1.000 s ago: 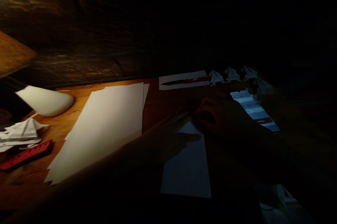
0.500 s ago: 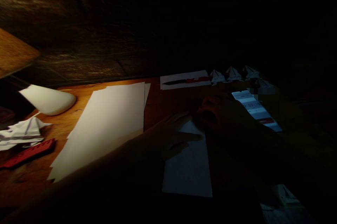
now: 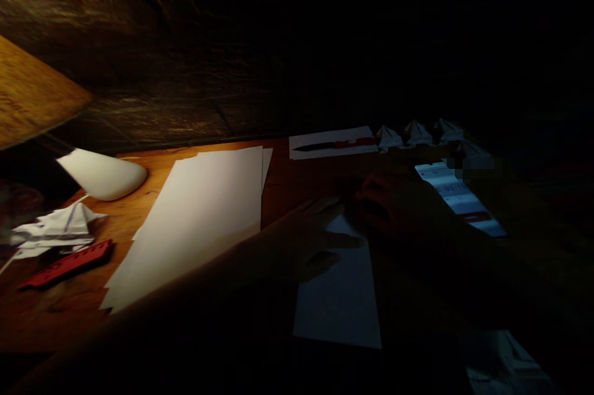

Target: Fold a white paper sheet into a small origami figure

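A narrow white sheet of paper (image 3: 338,308) lies lengthwise on the dark part of the wooden table. Across its upper part rests my left hand (image 3: 310,237), its fingers stretched out and the thumb apart. At the far end of this sheet, close to my left fingertips, my right hand (image 3: 383,200) is closed with its fingers curled. Shadow hides what is between those fingers. Left of my hands lies a stack of larger white sheets (image 3: 204,215), partly covered by my left forearm.
Behind my hands, a red-handled knife (image 3: 334,145) lies on a piece of paper. Several folded paper shapes (image 3: 417,133) stand near a lit phone (image 3: 459,197). At left are a lamp (image 3: 104,175), crumpled or folded paper (image 3: 60,228) and a red tool (image 3: 67,264).
The whole view has shifted slightly, so things appear a little further right. Both hands keep nearly the same pose on the narrow sheet.
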Demonstrator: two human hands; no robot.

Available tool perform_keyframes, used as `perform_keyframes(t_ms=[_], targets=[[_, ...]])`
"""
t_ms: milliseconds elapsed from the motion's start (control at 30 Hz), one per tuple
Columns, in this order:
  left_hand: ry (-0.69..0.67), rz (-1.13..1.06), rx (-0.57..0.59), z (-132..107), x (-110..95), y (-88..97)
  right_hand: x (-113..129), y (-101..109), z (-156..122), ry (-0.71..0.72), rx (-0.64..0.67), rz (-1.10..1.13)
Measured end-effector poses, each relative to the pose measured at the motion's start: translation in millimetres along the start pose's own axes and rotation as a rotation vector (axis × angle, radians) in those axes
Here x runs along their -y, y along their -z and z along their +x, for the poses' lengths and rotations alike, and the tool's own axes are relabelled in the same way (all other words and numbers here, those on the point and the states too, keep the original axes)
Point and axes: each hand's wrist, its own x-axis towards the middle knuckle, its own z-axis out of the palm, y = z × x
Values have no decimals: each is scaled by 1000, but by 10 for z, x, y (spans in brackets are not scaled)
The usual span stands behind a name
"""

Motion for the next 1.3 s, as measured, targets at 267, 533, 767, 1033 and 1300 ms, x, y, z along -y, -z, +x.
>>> perform_keyframes(t_ms=[267, 533, 767, 1033, 1300], targets=[[-6, 9, 6, 1, -25, 18, 47, -6, -39, 7, -62, 16], [-1, -29, -2, -15, -29, 10, 9, -23, -37, -6, -44, 26], [20, -26, -9, -58, -59, 15, 24, 10, -46, -31, -53, 3], [66, -5, -20, -118, -84, -50, 44, 12, -32, -47, -38, 24], [66, -4, 0, -144, -39, -88, 19, 11, -40, -27, -53, 66]])
